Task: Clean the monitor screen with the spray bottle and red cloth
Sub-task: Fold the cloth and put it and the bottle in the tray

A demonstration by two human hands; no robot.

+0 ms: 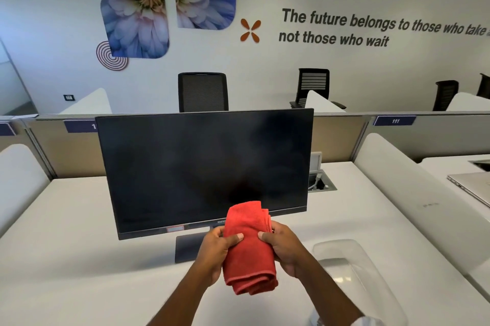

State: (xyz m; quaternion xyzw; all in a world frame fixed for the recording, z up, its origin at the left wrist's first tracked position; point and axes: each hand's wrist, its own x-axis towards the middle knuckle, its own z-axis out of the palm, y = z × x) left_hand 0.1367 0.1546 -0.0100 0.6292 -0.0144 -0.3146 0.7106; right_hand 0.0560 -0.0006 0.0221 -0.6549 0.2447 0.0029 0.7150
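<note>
— Status of hands?
— My left hand (216, 251) and right hand (282, 247) both grasp the folded red microfibre cloth (249, 248), thumbs on top, fingers clenched around its sides.
— Location of cloth?
— Held above the white desk (79, 246), just before the lower edge of the black flat monitor screen (201, 166), which is dark.

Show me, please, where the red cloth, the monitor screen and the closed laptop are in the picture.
red cloth (249, 248): head view, middle of the folded cloth, between both hands.
monitor screen (204, 166): head view, centre of the dark panel.
closed laptop (474, 188): head view, its lid, at the right edge.
</note>
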